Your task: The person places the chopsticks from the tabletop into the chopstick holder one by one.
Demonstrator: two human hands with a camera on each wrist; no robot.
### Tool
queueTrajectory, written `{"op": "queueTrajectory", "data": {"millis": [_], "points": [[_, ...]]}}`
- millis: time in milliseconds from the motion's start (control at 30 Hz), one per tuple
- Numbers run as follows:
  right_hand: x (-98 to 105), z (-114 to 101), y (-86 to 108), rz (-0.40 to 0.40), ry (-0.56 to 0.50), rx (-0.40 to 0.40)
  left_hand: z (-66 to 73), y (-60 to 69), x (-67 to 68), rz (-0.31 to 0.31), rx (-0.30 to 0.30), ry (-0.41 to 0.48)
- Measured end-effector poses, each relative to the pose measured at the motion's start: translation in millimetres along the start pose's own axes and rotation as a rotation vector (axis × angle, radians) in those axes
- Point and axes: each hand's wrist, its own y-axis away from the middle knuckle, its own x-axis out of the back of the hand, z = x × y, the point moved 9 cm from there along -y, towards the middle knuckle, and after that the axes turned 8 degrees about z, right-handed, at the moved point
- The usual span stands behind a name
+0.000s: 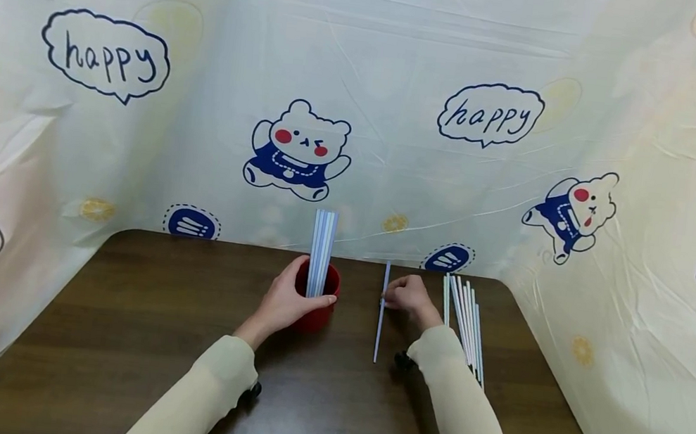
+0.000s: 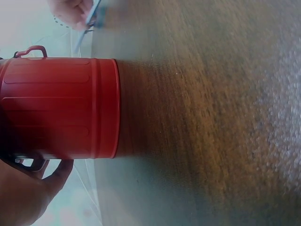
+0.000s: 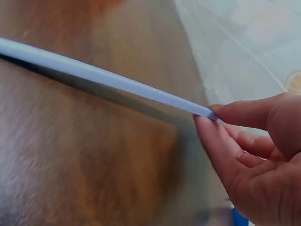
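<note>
A red bucket [image 1: 313,321] with small side handles stands upright on the table, holding a bundle of blue-and-white straws [image 1: 322,250]. Curled round its left side and rim, my left hand [image 1: 288,297] grips it; the left wrist view shows fingers by one handle. To the right of the bucket, my right hand [image 1: 410,296] pinches a single light-blue straw [image 1: 379,333] between thumb and fingertips. In the right wrist view that straw [image 3: 113,81] slants just above the tabletop, its shadow below. Beyond the right hand, several loose straws [image 1: 468,318] lie on the table, partly hidden by the right sleeve.
The dark wooden table [image 1: 138,336] is bordered at the back and sides by a pale printed curtain [image 1: 384,178] with bears and lettering. Both forearms [image 1: 195,395] reach in from the front edge.
</note>
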Motion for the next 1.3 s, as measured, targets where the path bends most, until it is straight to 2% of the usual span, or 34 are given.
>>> {"op": "queueTrajectory", "data": {"millis": [100, 267, 300, 367, 567, 800, 867, 1000, 1100, 1300], "points": [[8.7, -18.0, -2.5, 0.087, -0.038, 0.096, -0.3, 0.7, 0.1, 0.009, 0.0, 0.0], [31.9, -71.9, 2.5, 0.373, 0.083, 0.394, 0.3, 1.2, -0.3, 0.009, -0.002, -0.004], [34.6, -82.6, 5.9, 0.412, 0.088, 0.439, 0.0, 1.4, -0.5, 0.006, -0.001, -0.004], [37.4, -103.1, 12.2, 0.441, 0.024, 0.495, 0.5, 0.7, -0.1, 0.003, -0.002, -0.004], [35.5, -151.0, 28.6, 0.357, -0.281, 0.538, 1.5, 0.1, 1.2, 0.003, -0.01, 0.005], [31.5, -187.9, 50.3, 0.335, -0.46, 0.678, 0.6, -0.4, 0.2, -0.001, -0.005, 0.003], [25.0, -194.2, 55.7, 0.312, -0.458, 0.713, 0.6, -1.2, 0.3, 0.002, -0.004, 0.002], [8.4, -201.8, 70.5, 0.254, -0.361, 0.732, 1.0, -2.6, 0.5, 0.007, -0.007, 0.002], [-3.3, -198.7, 78.4, 0.205, -0.289, 0.707, 1.5, -2.5, -0.1, 0.003, -0.011, 0.005], [-26.9, -182.8, 80.1, 0.128, -0.123, 0.687, 3.9, -0.1, 0.3, 0.004, -0.013, 0.007]]}}
